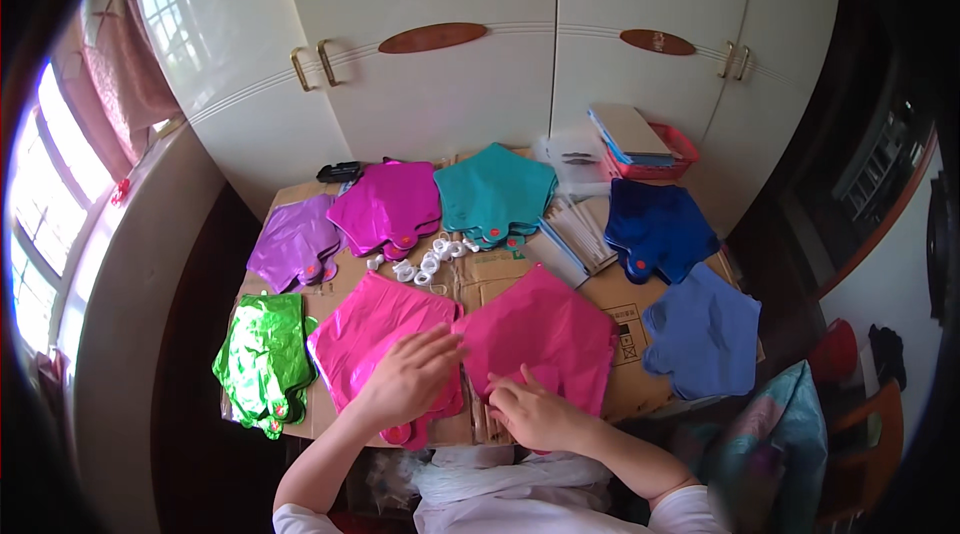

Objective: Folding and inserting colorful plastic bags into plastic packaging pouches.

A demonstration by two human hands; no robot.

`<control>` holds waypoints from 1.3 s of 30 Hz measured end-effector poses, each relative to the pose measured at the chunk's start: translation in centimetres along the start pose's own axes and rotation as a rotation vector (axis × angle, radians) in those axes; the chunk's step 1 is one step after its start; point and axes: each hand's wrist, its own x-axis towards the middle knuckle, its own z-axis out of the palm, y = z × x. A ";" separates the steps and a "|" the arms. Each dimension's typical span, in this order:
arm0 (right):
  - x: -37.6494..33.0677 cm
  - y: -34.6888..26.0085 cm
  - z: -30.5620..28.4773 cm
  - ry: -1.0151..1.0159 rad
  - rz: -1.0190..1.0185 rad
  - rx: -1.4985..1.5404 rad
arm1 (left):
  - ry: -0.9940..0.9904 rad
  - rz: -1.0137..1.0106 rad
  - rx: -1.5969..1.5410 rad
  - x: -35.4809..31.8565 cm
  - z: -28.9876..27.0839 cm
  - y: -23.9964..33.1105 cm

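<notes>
The pink foil balloon (545,324) lies flat on the cardboard-covered bench (490,279), one point away from the person, nearly as wide as it is long, so no long axis stands out. The right hand (535,414) is the nearer: it rests over the balloon's near part, fingers curled and thumb raised; whether it pinches any film cannot be told. The left hand (415,369) is open, fingers nearly straight and together, with nothing visible in its hold; it is above the pink foil stack (365,319), just left of the balloon, its fingertips directed at the balloon's left edge. White ribbon rolls (430,262) lie beyond and left of the balloon, a periwinkle foil stack (710,334) to its right.
</notes>
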 end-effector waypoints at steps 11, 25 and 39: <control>1.0 3.3 -4.8 0.245 0.137 -0.220 | -0.189 0.183 0.158 3.1 6.6 0.0; 6.3 14.2 -4.7 0.374 0.372 -0.943 | -0.252 0.124 0.134 7.9 7.4 -2.4; 4.8 11.8 -6.7 0.391 0.430 -0.832 | -0.316 0.154 0.066 8.1 6.2 -1.6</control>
